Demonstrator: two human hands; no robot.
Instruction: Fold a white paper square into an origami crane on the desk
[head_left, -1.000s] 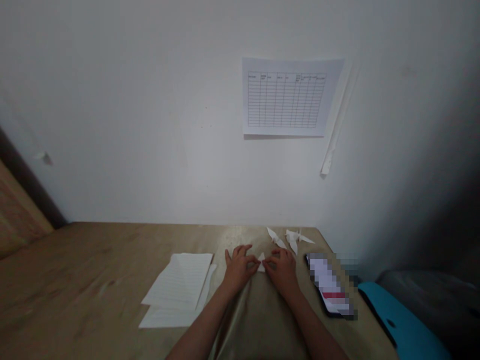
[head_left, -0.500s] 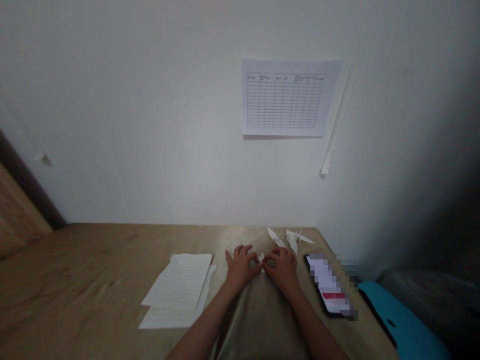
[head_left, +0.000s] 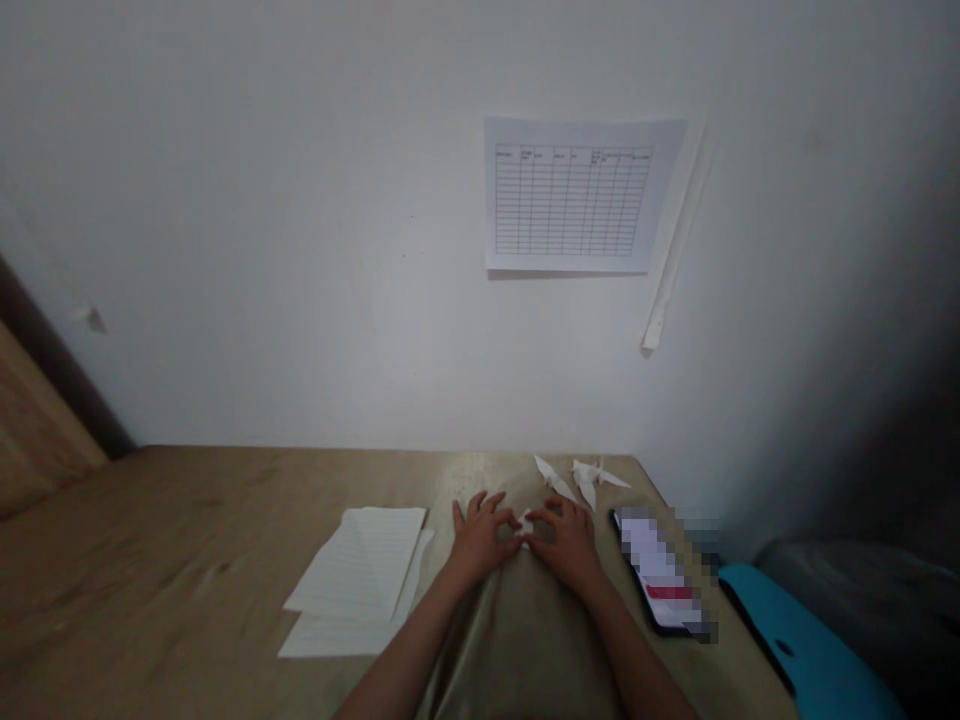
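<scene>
My left hand (head_left: 478, 538) and my right hand (head_left: 566, 540) rest close together on the wooden table (head_left: 187, 560). Their fingertips pinch a small white folded paper (head_left: 524, 522) that lies on the table between them. Most of that paper is hidden under my fingers. Two folded white paper cranes (head_left: 581, 478) lie just beyond my right hand, near the wall. A stack of lined white sheets (head_left: 360, 575) lies to the left of my left hand.
A phone (head_left: 656, 570) with a lit screen lies right of my right hand, near the table's right edge. A blue object (head_left: 795, 650) sits off the table's right side. A printed table sheet (head_left: 574, 195) hangs on the white wall.
The small paper stood as a visible triangle between my hands a second ago. My fingers have since closed over it and pressed it lower, so less of it shows.
</scene>
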